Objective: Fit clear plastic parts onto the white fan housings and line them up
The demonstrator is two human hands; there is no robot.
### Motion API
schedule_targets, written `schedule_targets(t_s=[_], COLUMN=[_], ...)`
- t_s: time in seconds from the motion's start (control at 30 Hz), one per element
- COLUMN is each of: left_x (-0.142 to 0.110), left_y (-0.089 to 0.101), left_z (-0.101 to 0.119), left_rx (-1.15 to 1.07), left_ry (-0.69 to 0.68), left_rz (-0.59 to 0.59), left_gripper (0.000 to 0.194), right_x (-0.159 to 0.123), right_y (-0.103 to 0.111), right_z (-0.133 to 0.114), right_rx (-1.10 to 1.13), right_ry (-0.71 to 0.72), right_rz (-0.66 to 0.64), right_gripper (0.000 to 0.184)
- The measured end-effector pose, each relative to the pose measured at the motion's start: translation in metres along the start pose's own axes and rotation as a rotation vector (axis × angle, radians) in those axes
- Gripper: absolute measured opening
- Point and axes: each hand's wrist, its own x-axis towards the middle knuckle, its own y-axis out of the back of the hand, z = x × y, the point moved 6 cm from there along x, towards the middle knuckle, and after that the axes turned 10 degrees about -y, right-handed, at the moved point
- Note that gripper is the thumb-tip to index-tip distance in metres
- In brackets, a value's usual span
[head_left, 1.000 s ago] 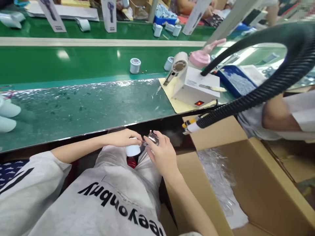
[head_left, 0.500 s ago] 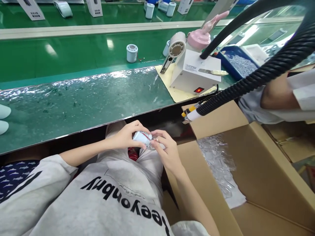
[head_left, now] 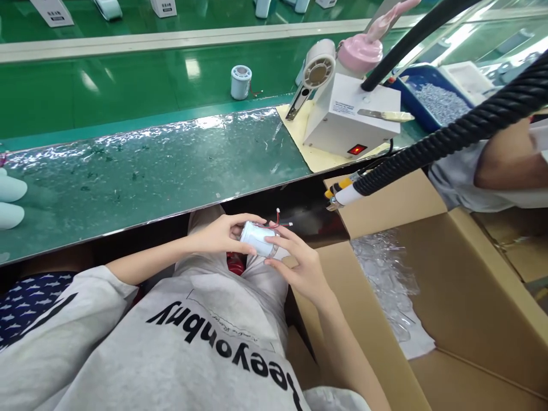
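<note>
Above my lap, both hands hold a light-blue cylindrical housing [head_left: 258,238] lying on its side. My left hand [head_left: 226,234] grips its left end between thumb and fingers. On the other end are the fingers of my right hand [head_left: 297,257], thumb below and fingers on top. Thin red and black wires with small white connectors [head_left: 278,218] stick up past the right-hand fingers. The inside of the housing is hidden. A similar blue housing [head_left: 241,83] with wires stands upright on the green conveyor belt [head_left: 141,85].
A white machine [head_left: 355,114] with a red lit switch sits at the bench's right, a handheld fan [head_left: 319,68] leaning there. A black corrugated hose [head_left: 428,142] crosses the right side. Below it, an open carton [head_left: 466,285] holds clear plastic pieces [head_left: 389,285]. A co-worker's arm [head_left: 505,154] shows at right.
The housing has turned in my hands, and its wires and connectors now stick out at the upper right. My right-hand fingers have spread along it. The whole view has shifted slightly.
</note>
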Motion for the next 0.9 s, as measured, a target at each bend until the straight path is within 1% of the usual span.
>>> schedule_targets(t_s=[0.07,0.2,0.37,0.53,0.67,0.9], left_x=[-0.001,-0.002,-0.004,-0.009,-0.011,-0.011], left_y=[-0.001,-0.002,-0.004,-0.005,-0.006,-0.008], left_z=[-0.001,0.006,0.022,0.027,0.029,0.03], left_rx=[-0.008,0.039,0.177,0.224,0.245,0.27], left_ry=[0.005,-0.083,-0.267,-0.366,-0.402,-0.419], left_rz=[-0.013,-0.07,-0.129,-0.171,-0.19,-0.204], left_gripper=[0.078,0.083,0.078,0.076,0.076,0.076], right_x=[-0.006,-0.012,-0.013,-0.012,-0.013,-0.016], right_y=[0.0,0.0,0.001,0.001,0.0,-0.001], right_z=[0.0,0.001,0.003,0.001,-0.001,0.005], right_rx=[-0.035,0.014,0.099,0.188,0.246,0.382], right_ry=[0.041,0.065,0.02,-0.048,-0.117,-0.223], right_rz=[0.017,0.005,-0.032,-0.058,-0.079,-0.064], right_gripper=[0.03,0.033,0.04,0.045,0.045,0.046])
